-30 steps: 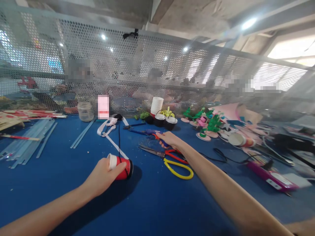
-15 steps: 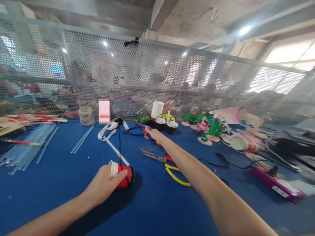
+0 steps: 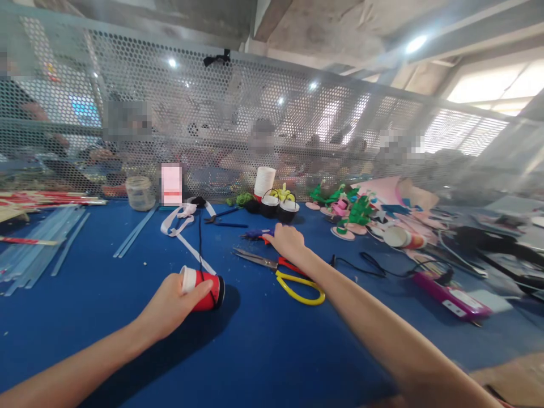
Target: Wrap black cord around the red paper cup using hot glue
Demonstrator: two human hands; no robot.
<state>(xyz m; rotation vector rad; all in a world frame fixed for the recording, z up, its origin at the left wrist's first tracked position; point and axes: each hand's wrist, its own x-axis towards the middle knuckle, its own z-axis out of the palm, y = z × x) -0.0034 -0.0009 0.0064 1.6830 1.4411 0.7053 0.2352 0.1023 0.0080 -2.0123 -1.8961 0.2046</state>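
Note:
My left hand (image 3: 172, 303) is wrapped round a red paper cup (image 3: 203, 288) with a white rim. The cup lies on its side on the blue table (image 3: 255, 345), and a black cord (image 3: 199, 238) runs from it towards the mesh. My right hand (image 3: 287, 242) reaches across the table and is closed on a blue and red glue gun (image 3: 255, 234), low over the surface. Scissors with red and yellow handles (image 3: 293, 277) lie just under my right wrist.
A perforated metal screen (image 3: 263, 124) closes the far edge, with people behind it. Along it stand a jar (image 3: 138, 192), stacked white cups (image 3: 264, 182), black pots (image 3: 278, 207) and green and pink craft pieces (image 3: 352, 212). Clear sticks (image 3: 46, 238) lie left, a purple tool (image 3: 450, 292) with cable right.
My right hand carried the glue gun towards the pots, then came back down nearer the scissors. The left hand stayed on the red cup.

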